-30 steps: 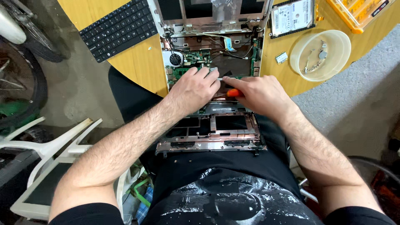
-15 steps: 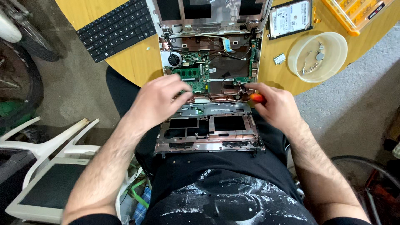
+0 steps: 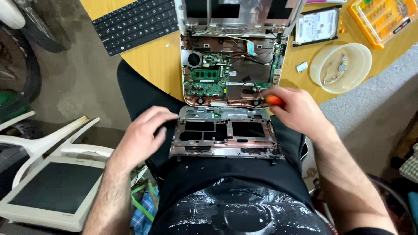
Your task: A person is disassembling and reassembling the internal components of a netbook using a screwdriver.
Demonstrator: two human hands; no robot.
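The opened laptop base (image 3: 226, 78) lies at the near edge of the round wooden table (image 3: 148, 65), its green circuit board (image 3: 204, 80) and small fan (image 3: 194, 57) bare. Against its near edge, over the person's lap, rests the detached metal frame (image 3: 224, 132) with 2 rectangular cut-outs. The right hand (image 3: 294, 109) is closed around an orange-handled screwdriver (image 3: 274, 100), at the near right corner of the laptop base; the tip is too small to place exactly. The left hand (image 3: 146, 132) hangs loosely open, fingers curled, holding nothing, just left of the frame and below the base's near left corner. Left of the base lies a black keyboard (image 3: 135, 24). To its right sit a hard drive (image 3: 318, 25), a pale round bowl (image 3: 342, 67) with small parts and a yellow tool case (image 3: 383, 19).
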